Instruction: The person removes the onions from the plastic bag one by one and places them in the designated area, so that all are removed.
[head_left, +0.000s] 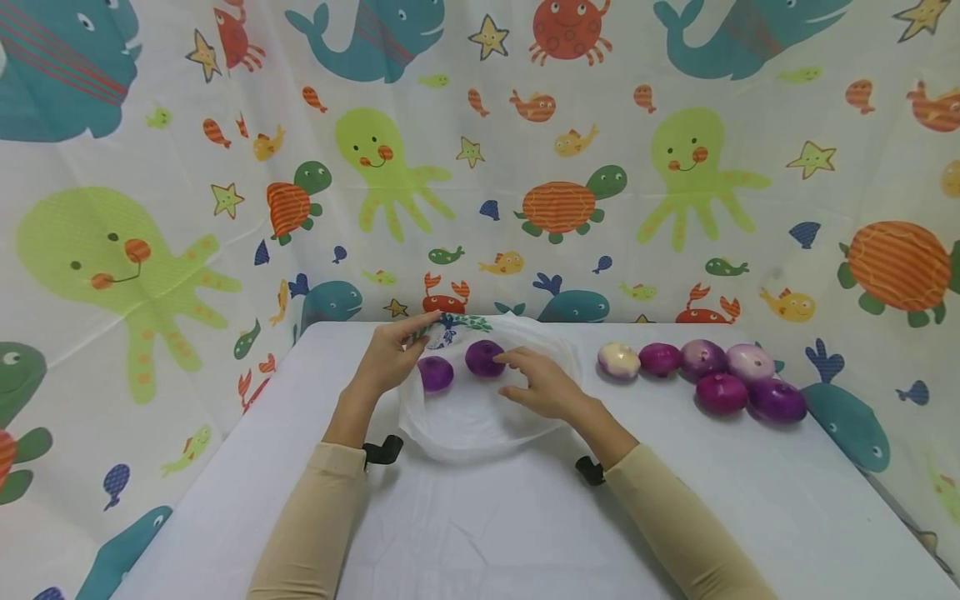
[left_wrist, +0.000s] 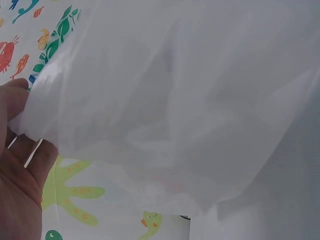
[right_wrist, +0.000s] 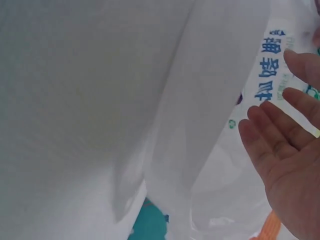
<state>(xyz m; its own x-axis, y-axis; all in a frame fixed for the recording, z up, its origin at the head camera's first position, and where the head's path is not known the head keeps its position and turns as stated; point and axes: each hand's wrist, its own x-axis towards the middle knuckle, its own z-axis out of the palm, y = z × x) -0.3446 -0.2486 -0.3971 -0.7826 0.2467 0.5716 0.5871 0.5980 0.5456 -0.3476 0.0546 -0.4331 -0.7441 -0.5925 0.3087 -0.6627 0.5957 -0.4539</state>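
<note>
A white plastic bag (head_left: 472, 425) with printed writing and green leaves lies spread open on the table. Two purple onions are inside it, one onion (head_left: 437, 374) at the left and another onion (head_left: 484, 358) near the middle. My left hand (head_left: 390, 358) pinches the bag's edge at its upper left; the left wrist view shows thumb and fingers on the film (left_wrist: 150, 100). Over the bag's opening is my right hand (head_left: 543, 382), its fingertips right at the middle onion in the head view. The right wrist view shows that hand (right_wrist: 285, 145) with loosely extended fingers.
To the right of the bag several onions stand grouped on the white table (head_left: 480, 533): a pale onion (head_left: 619, 361) at the left end and purple ones such as the front onion (head_left: 777, 401). A curtain (head_left: 480, 233) with sea animals hangs behind the table.
</note>
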